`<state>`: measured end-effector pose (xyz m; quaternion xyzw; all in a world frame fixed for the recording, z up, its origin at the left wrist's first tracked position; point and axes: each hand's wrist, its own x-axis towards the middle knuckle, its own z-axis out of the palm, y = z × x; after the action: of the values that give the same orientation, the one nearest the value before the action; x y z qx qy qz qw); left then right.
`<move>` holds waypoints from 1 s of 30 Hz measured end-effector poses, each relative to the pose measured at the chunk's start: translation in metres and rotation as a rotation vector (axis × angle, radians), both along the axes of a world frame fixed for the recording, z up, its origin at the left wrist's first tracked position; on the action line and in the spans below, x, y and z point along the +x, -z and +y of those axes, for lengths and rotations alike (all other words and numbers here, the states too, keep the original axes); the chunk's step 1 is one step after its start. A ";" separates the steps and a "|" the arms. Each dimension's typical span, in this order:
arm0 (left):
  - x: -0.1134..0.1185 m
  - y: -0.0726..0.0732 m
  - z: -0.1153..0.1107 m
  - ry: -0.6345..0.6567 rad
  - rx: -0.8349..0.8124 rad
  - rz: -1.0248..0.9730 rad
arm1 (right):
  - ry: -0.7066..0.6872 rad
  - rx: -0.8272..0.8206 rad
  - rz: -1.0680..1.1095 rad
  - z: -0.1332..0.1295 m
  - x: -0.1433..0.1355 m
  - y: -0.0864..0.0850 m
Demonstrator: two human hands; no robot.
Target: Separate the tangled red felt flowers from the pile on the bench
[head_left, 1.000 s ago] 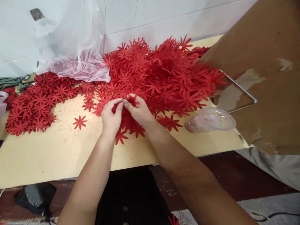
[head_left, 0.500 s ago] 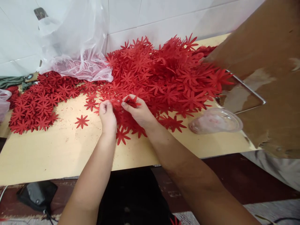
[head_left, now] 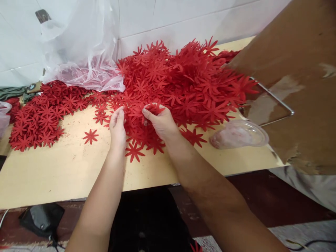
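Note:
My right hand [head_left: 161,121] pinches a red flower-shaped cutout [head_left: 155,108] between thumb and fingers, its narrow petals showing over the fingertips. My left hand [head_left: 118,122] is a little to the left, thumb and fingers pressed together. Whatever the left fingertips hold is lost against the red behind them. Both hands are at the near edge of a big heap of loose red flower cutouts [head_left: 168,78]. A single red cutout [head_left: 90,136] lies flat on the tabletop to the left, and another [head_left: 134,151] rests between my forearms.
Denser stacks of red cutouts [head_left: 39,120] lie at the left. Behind them a translucent plastic bag [head_left: 84,66] leans against the tiled wall. On the right are a clear plastic tub [head_left: 238,134] lying on its side and a large cardboard sheet [head_left: 296,91]. The wooden tabletop [head_left: 70,171] ends before me.
My hands have drawn apart slightly, the left going left and the right going right. More of the red cutout shows in the right hand. The view has shifted a little.

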<state>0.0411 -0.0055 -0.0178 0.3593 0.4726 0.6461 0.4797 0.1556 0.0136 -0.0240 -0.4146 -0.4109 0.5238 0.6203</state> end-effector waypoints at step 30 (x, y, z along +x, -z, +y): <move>-0.003 -0.002 0.003 -0.045 -0.051 -0.162 | -0.153 0.076 -0.001 -0.010 0.001 -0.007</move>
<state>0.0378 -0.0023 -0.0162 0.2829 0.4564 0.6714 0.5109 0.1568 0.0038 -0.0167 -0.3585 -0.4611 0.5537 0.5935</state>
